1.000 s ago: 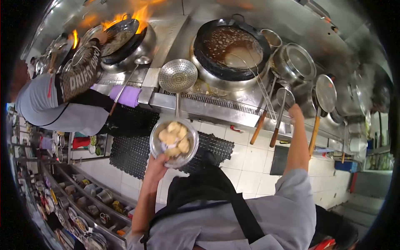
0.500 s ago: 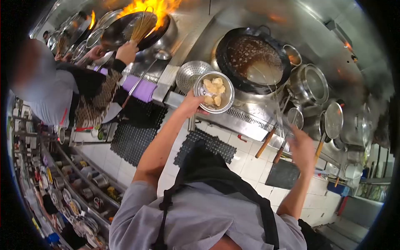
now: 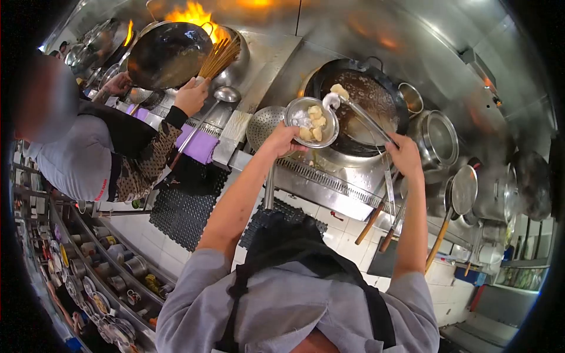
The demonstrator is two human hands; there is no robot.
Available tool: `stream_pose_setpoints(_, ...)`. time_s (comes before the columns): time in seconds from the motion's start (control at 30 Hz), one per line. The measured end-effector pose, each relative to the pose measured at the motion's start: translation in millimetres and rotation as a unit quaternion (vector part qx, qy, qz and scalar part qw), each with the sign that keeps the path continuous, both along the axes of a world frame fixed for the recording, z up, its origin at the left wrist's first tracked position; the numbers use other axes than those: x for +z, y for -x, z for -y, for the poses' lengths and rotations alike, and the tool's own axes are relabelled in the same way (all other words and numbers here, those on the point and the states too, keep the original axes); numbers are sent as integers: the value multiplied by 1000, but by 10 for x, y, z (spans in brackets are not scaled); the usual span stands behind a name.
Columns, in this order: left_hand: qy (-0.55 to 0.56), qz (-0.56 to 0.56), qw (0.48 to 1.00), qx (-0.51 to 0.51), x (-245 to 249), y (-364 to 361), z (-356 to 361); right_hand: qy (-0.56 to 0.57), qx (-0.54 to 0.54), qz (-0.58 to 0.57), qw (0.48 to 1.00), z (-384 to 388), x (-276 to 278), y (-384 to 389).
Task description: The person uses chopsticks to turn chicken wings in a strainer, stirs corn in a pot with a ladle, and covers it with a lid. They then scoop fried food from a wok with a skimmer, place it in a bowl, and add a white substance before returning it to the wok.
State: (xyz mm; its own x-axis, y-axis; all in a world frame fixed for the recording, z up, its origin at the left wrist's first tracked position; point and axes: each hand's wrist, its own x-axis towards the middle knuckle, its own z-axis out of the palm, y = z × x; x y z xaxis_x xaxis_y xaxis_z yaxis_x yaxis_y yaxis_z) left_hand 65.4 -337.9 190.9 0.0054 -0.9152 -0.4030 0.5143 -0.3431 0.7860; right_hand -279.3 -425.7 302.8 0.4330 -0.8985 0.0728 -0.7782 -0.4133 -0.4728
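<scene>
My left hand (image 3: pixel 285 141) grips a small metal bowl (image 3: pixel 289 116) by its rim, near the front edge of the wok. Several pale yellow food pieces (image 3: pixel 318 122) and some white stuff lie in the bowl. My right hand (image 3: pixel 405 154) is closed round metal tongs (image 3: pixel 368 120), which reach left over the wok. At their far tip, above the bowl's right rim, are a tan food piece (image 3: pixel 339 90) and a white blob (image 3: pixel 331 101). The black wok (image 3: pixel 321 73) holds bubbling brown liquid. A perforated skimmer (image 3: pixel 262 123) lies left of the bowl.
A co-worker (image 3: pixel 82 141) on the left holds a bamboo brush (image 3: pixel 220 57) and a second wok (image 3: pixel 168 56) beside open flames (image 3: pixel 194 15). A ladle (image 3: pixel 226 94) rests between us. Pots (image 3: pixel 441 138) and a wooden-handled strainer (image 3: pixel 465 188) stand on the right.
My right hand has moved up and left, bringing the tongs over the wok to the bowl. A piece now shows at their tip. The co-worker's wok has tilted and the brush has moved right.
</scene>
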Motion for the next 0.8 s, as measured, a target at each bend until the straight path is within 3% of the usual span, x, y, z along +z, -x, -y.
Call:
stream_pose_setpoints(0.03,-5,-10,1000,4,-45,6,60,7,3,27,1000,213,-145,25)
stream_pose_setpoints(0.33,-11,-21,999,41,-98,172,435,28,-106,-145,983,1262,-416,-49)
stream_pose_setpoints(0.37,2,-14,999,33,-57,173,441,52,-128,-127,982,1132,-250,-52)
stream_pose_setpoints(0.5,20,63,997,32,172,213,381,89,-37,-93,991,224,528,-20)
stream_pose_setpoints(0.6,39,121,992,21,285,248,377,46,35,-143,988,-207,557,-250)
stream_pose_setpoints(0.7,42,133,990,21,311,247,418,54,39,-177,982,-183,306,-383)
stream_pose_setpoints(0.8,12,111,993,49,203,137,509,44,1,-110,993,-172,344,-166)
